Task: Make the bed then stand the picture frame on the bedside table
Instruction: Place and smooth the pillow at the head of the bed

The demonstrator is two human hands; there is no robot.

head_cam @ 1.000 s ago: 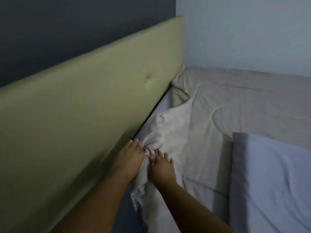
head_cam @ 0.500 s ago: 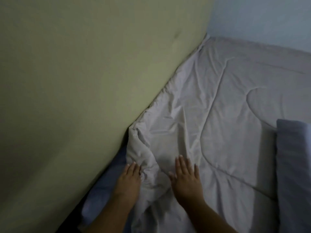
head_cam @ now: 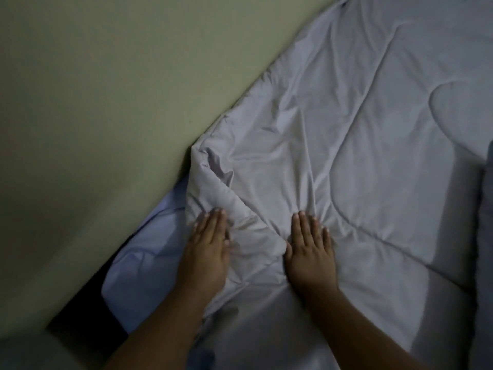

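A pale quilted duvet (head_cam: 360, 134) covers the bed, its top edge lying along the headboard. A bunched fold of it (head_cam: 221, 188) rises between my hands near the headboard. My left hand (head_cam: 206, 252) lies flat, palm down, on the left side of the fold. Palm down on the duvet to the right of the fold is my right hand (head_cam: 310, 252), fingers slightly spread. Neither hand grips anything. A strip of lilac sheet (head_cam: 149, 252) shows left of the duvet. No picture frame or bedside table is in view.
The olive padded headboard (head_cam: 106, 116) fills the left and top. A dark gap (head_cam: 88, 324) runs between it and the mattress at the lower left. The edge of a grey-blue pillow (head_cam: 486, 236) shows at the right border.
The duvet's bunched top edge was let go and now lies spread against the headboard. Both hands opened flat and moved apart. The view tilted down and closer to the bed.
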